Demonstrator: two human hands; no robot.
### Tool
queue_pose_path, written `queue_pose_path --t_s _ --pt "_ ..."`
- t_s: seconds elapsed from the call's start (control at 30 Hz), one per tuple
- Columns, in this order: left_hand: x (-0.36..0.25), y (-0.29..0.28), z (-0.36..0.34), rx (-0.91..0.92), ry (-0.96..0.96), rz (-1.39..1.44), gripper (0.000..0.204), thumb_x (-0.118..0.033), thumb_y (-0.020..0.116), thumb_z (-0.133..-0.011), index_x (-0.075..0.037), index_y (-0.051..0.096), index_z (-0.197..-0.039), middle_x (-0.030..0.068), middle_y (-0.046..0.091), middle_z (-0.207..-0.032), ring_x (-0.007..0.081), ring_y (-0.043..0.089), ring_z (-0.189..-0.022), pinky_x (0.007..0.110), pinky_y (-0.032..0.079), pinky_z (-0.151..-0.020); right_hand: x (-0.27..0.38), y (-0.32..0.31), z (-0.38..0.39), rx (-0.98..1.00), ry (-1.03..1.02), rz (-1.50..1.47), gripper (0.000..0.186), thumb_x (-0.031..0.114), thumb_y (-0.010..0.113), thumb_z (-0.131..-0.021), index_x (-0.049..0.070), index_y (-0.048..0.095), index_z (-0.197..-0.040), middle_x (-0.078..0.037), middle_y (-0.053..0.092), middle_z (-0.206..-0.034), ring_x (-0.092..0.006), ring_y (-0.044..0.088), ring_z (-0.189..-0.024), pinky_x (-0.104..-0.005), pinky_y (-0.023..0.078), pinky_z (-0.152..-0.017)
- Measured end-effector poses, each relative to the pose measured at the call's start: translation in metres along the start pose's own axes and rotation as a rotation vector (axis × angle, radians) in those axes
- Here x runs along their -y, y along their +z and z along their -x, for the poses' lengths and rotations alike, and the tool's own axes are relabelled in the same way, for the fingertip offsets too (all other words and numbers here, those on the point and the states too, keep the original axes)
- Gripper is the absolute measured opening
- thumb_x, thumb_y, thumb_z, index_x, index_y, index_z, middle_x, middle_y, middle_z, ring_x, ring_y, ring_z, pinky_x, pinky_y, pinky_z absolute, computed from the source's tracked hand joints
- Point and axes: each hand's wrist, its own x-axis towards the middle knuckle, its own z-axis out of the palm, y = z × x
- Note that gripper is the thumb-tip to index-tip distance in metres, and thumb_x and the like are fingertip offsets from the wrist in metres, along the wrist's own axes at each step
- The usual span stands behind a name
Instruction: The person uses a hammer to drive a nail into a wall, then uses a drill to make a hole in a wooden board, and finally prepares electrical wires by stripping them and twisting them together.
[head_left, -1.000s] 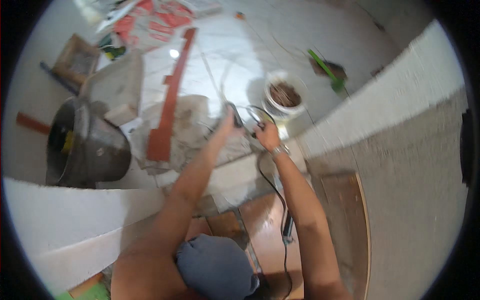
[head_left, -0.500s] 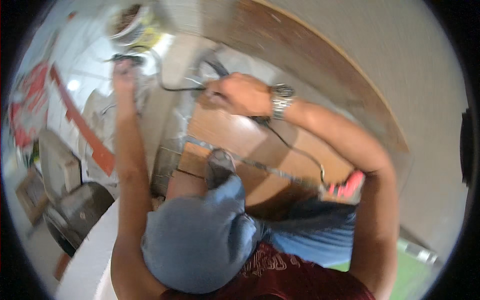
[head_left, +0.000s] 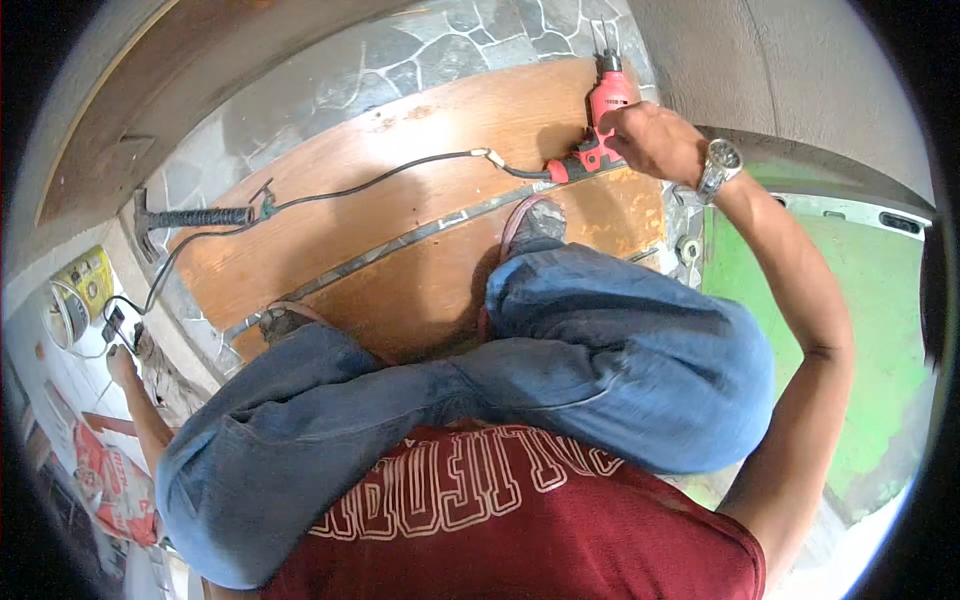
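Seated worker seen from above, the view having swung since 0.5 s ago from a half-turned look over the tiled floor to a look straight down over the lap. At far left, the left hand (head_left: 122, 365) has dropped from its earlier raised reach and now rests low beside the black cord (head_left: 330, 192), near a small dark plug (head_left: 113, 325); whether its fingers are closed on anything cannot be told at this size. A round pale bucket (head_left: 62, 314) and a red printed sack (head_left: 112, 482) lie at that edge. Further right, a hammer (head_left: 185, 217) with a ribbed dark handle lies on the wooden boards (head_left: 400, 290), 2 of them, divided by a grey joint. The cord runs across the upper board to the red power tool (head_left: 598, 130), which now stands at the upper right, nose toward the grey wall (head_left: 800, 80). The right hand (head_left: 650, 140), with a wristwatch (head_left: 722, 160), is clamped around the tool's grip; the shift suggests work moved from the floor side to the wall side. Knees in blue jeans (head_left: 620, 370) fill the centre. The boards lie on a floor of irregular grey stone (head_left: 420, 50); a green surface (head_left: 880, 330) shows at right.
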Motion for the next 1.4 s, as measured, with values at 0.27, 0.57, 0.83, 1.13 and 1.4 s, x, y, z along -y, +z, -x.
queue_pose_path --t_s 0.27,0.57,0.83,1.13,1.4 --pt "-0.434 -0.108 0.262 0.708 0.752 -0.101 0.041 -0.038 0.057 -0.102 0.0 0.07 -0.107 0.0017 0.063 -0.086 0.0138 0.056 -0.08 0.028 0.046 -0.076 0.04 0.125 -0.042 -0.342 0.037 -0.442 0.026 0.02 0.073 -0.085 0.004 0.064 -0.103 -0.018 0.067 -0.095 -0.0379 0.066 -0.091 -0.0453 0.052 -0.078" --pt "-0.641 0.047 0.488 0.856 1.686 -0.074 0.055 -0.019 0.066 -0.089 -0.003 0.052 -0.139 0.0239 0.054 -0.136 0.0387 0.051 -0.128 0.044 0.04 -0.112 0.032 0.145 -0.081 -0.346 -0.055 -0.774 0.014 0.011 0.074 -0.087 0.001 0.067 -0.096 -0.006 0.063 -0.073 -0.0174 0.058 -0.067 -0.0323 0.049 -0.067" --pt "-0.652 0.104 0.51 1.42 1.237 0.305 0.024 -0.01 0.057 -0.099 -0.003 0.069 -0.119 0.0036 0.071 -0.093 0.0105 0.063 -0.082 0.029 0.053 -0.078 0.011 0.119 -0.058 -0.075 -0.109 -1.151 0.018 0.011 0.06 -0.101 0.001 0.07 -0.112 0.0 0.067 -0.084 -0.0061 0.059 -0.073 -0.0243 0.051 -0.063" --pt "-0.643 0.101 0.503 1.565 0.961 0.287 0.022 -0.015 0.053 -0.103 -0.005 0.067 -0.116 0.0039 0.072 -0.094 0.009 0.056 -0.071 0.025 0.047 -0.066 0.017 0.116 -0.069 0.0 -0.134 -1.337 0.014 0.0 0.054 -0.101 -0.002 0.058 -0.114 -0.003 0.061 -0.079 -0.0092 0.055 -0.067 -0.0241 0.046 -0.058" --pt "-0.622 0.126 0.501 1.412 1.19 0.547 0.032 -0.018 0.07 -0.095 -0.003 0.066 -0.123 0.0022 0.074 -0.096 0.0064 0.06 -0.078 0.025 0.05 -0.069 0.019 0.119 -0.07 0.013 -0.126 -1.35 0.012 -0.001 0.054 -0.1 -0.002 0.058 -0.111 -0.003 0.061 -0.079 -0.0091 0.054 -0.064 -0.024 0.045 -0.058"
